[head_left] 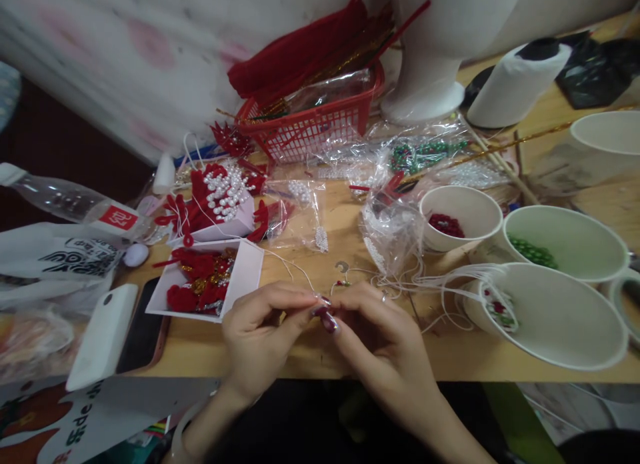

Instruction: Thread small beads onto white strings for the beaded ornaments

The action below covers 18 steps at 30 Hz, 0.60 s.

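Observation:
My left hand (pixel 263 337) is closed in a pinch over the table's front edge, with a thin white string (pixel 304 277) rising from its fingertips. My right hand (pixel 387 347) is closed too, its thumb and finger meeting the left fingertips at the string. Whatever small piece lies between the tips is hidden. Just behind the fingers are a few tiny red and green beads (pixel 343 284). To the left, a white box (pixel 253 271) holds red and gold fuzzy ornaments (pixel 200 281).
Paper cups of red beads (pixel 445 225), green beads (pixel 533 251) and beaded strings (pixel 500 311) stand right. A red basket (pixel 320 127) is at the back, beside bead bags (pixel 390 231). Phones (pixel 107 331) and a plastic bottle (pixel 70 197) lie left.

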{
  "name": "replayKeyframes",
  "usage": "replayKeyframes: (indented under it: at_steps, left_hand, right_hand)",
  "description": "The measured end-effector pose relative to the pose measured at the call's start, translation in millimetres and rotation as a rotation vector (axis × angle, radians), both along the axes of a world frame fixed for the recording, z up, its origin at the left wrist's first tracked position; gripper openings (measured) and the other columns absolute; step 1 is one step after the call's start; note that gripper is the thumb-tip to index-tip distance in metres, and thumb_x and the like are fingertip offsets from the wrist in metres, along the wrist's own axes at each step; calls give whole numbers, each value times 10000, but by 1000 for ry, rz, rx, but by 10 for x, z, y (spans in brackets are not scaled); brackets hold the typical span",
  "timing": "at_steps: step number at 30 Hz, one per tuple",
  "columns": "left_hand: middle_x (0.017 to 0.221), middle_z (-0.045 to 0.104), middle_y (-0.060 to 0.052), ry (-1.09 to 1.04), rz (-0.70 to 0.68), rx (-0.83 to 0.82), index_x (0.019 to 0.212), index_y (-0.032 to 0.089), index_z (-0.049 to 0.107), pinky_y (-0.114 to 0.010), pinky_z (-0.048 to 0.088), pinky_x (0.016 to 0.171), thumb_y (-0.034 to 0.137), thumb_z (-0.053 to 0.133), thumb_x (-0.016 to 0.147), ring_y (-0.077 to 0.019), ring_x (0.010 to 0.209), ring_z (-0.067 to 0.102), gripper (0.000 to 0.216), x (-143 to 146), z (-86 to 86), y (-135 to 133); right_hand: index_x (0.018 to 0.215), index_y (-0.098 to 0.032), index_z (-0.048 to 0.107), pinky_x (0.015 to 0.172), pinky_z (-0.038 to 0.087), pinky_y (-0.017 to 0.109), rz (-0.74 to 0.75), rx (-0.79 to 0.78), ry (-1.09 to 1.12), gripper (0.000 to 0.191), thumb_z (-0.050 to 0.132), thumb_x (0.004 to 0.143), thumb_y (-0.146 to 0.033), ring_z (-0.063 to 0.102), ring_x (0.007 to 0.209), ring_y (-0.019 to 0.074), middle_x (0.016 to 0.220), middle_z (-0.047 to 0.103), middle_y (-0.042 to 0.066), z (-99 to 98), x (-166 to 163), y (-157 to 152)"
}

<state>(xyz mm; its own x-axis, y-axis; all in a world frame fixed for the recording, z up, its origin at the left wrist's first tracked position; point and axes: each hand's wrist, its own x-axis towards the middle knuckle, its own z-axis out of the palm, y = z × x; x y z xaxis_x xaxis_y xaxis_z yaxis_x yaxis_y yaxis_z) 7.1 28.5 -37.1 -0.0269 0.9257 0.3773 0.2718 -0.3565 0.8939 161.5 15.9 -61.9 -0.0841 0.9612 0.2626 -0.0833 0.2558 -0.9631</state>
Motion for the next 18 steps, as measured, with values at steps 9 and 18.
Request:
replayKeyframes:
  at_steps: [9, 18]
  left_hand:
    - [860, 798, 48, 200, -27, 188, 967, 367, 780, -241, 582, 693, -36, 749, 748, -139, 742, 732, 460, -76, -32, -86]
    - [879, 772, 83, 208, 536, 507, 913, 256, 781, -212, 547, 761, 18, 753, 774, -98, 784, 689, 277, -368, 183, -13]
  right_hand:
    - [810, -215, 742, 587, 462, 262, 37, -92, 104, 134, 645, 902, -223, 613, 694, 150, 709, 633, 6, -30, -26, 2]
    - [897, -167, 678, 597, 462, 253, -215, 230, -365, 88, 597, 914, -139, 565, 664, 121, 785, 591, 17, -33, 70, -19]
